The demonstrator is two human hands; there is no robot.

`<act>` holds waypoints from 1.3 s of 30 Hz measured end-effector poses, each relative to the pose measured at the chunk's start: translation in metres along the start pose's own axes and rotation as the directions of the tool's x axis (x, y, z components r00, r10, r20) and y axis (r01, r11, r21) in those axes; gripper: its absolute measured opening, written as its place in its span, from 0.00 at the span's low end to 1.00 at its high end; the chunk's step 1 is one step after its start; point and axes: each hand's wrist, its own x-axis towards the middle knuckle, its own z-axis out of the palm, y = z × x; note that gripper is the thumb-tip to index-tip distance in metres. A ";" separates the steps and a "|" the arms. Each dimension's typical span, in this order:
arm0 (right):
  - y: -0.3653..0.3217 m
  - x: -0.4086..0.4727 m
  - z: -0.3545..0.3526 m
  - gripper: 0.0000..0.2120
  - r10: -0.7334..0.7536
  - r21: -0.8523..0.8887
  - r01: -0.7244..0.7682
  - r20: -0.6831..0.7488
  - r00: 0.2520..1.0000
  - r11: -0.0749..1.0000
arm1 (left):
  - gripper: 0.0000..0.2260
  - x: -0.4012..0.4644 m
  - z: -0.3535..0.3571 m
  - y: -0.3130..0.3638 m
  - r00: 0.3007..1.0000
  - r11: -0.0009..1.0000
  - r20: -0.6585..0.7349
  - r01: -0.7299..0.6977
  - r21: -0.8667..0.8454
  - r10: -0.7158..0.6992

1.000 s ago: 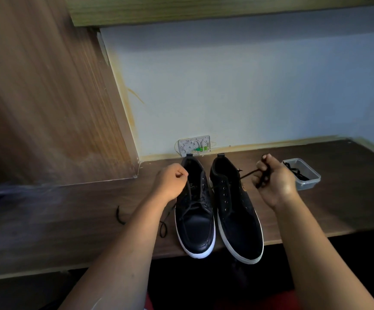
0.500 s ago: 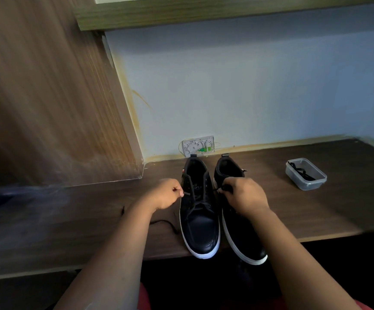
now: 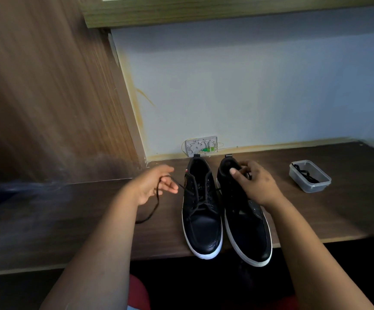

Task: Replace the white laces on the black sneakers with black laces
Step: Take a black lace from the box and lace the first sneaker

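Observation:
Two black sneakers with white soles stand side by side on the dark wooden desk [image 3: 329, 211], toes toward me. The left sneaker [image 3: 201, 222] carries a black lace [image 3: 157, 198] whose loose end runs out to the left. My left hand [image 3: 154, 184] is just left of that shoe, fingers loosely curled with the lace draped through them. My right hand [image 3: 253, 182] rests over the collar of the right sneaker [image 3: 246, 233] and pinches a black lace end near the top eyelets. No white lace is visible.
A clear plastic tub [image 3: 309, 176] holding a black lace sits on the desk at the right. A white wall plate [image 3: 202, 146] is behind the shoes. A wooden panel [image 3: 47, 97] rises at the left. The desk's front edge runs under the toes.
My left hand has loosened and drawn the lace out to the left. My right hand came back from the right and now sits over the right sneaker's collar.

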 end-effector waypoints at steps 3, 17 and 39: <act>-0.007 -0.001 0.000 0.15 0.032 0.151 -0.033 0.006 0.999 0.988 | 0.21 0.005 -0.008 -0.003 0.988 0.986 -0.150 0.058 0.158 -0.034; -0.016 -0.007 0.029 0.14 -0.164 0.378 0.149 0.009 0.986 0.914 | 0.22 0.019 0.070 -0.007 0.898 0.869 -0.063 -0.400 0.292 0.435; -0.006 -0.007 0.049 0.17 -0.291 -0.172 0.331 0.219 0.931 0.928 | 0.08 0.034 -0.005 -0.006 0.555 0.895 -0.769 -0.444 0.051 0.319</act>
